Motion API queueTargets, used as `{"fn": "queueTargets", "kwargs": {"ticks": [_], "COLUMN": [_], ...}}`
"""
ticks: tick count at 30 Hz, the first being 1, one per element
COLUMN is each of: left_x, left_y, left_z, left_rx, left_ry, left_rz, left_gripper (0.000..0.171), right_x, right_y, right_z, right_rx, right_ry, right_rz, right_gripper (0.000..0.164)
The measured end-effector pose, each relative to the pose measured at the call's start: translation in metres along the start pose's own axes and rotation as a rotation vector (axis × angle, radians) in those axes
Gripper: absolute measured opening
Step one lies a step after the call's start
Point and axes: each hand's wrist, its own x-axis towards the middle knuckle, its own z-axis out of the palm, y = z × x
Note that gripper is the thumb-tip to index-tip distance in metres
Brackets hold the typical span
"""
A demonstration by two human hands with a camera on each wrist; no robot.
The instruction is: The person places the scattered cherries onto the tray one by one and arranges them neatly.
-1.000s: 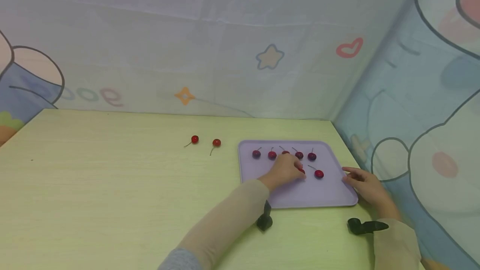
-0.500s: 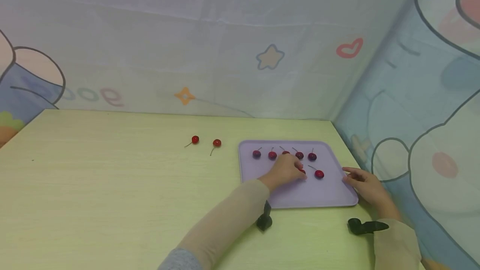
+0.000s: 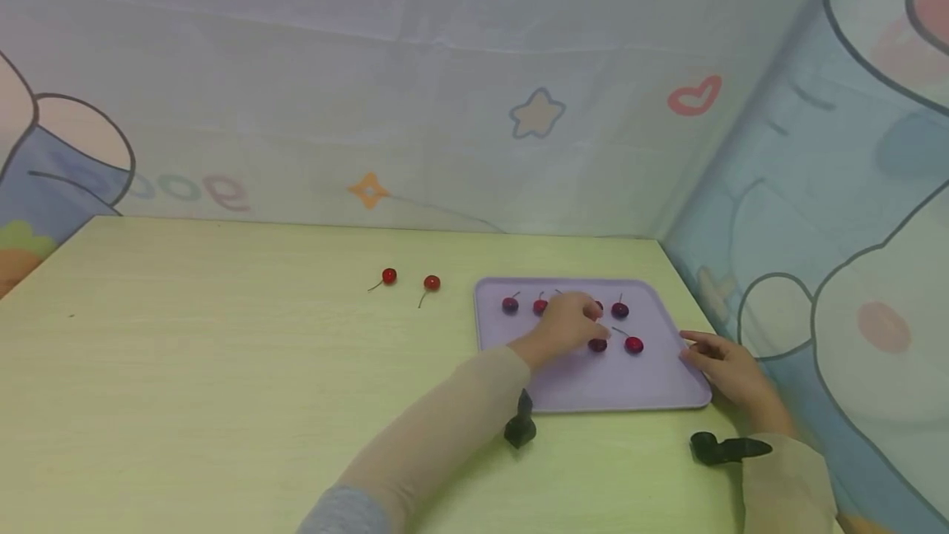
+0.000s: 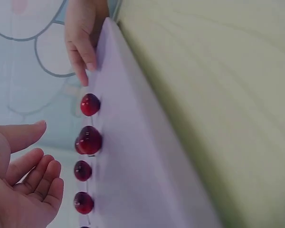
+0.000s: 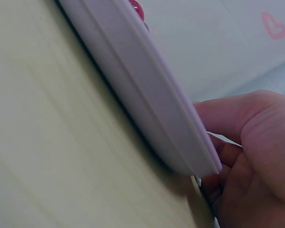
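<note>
A lilac tray [image 3: 615, 390] lies at the table's right side. Several dark red cherries with stems form a back row on it, partly hidden by my left hand [image 3: 567, 324]. Nearer the front are two more, a cherry [image 3: 597, 346] just below my left fingertips and another cherry [image 3: 633, 345] to its right. The left wrist view shows that hand [image 4: 28, 187] with thumb and fingers apart, holding nothing, beside the cherries. My right hand [image 3: 730, 369] holds the tray's right edge. In the right wrist view, its thumb lies over the rim and its fingers curl at the side.
Two brighter red cherries, one cherry [image 3: 389, 276] and another cherry [image 3: 432, 283], lie on the pale yellow table [image 3: 222, 369] left of the tray. A printed cloth [image 3: 445, 105] hangs behind the table and along its right side.
My left hand has let go of the front-row cherry and risen slightly away from it, uncovering it on the tray. The right hand keeps its place at the tray's edge.
</note>
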Motion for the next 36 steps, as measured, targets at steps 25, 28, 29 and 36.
{"fn": "queueTargets", "kwargs": {"ticks": [25,28,29,36], "left_x": [-0.011,-0.015,-0.016,-0.026], "left_y": [-0.039,-0.053,-0.057,-0.083], "left_z": [-0.139,-0.151,-0.155,-0.182], "left_rx": [-0.132,-0.135,-0.137,-0.108], "left_ry": [0.243,0.275,0.284,0.341], "left_rz": [-0.105,-0.127,-0.137,-0.180], "left_gripper": [0.034,0.034,0.034,0.036], "right_x": [0.002,0.002,0.001,0.002], "right_y": [0.001,0.000,-0.001,-0.002], "right_z": [0.002,0.002,0.002,0.001], "right_rx": [-0.013,-0.015,-0.011,0.004], "right_ry": [-0.007,-0.014,-0.014,-0.003], "right_rz": [0.003,0.006,0.008,0.002], "right_gripper": [0.053,0.053,0.053,0.053]}}
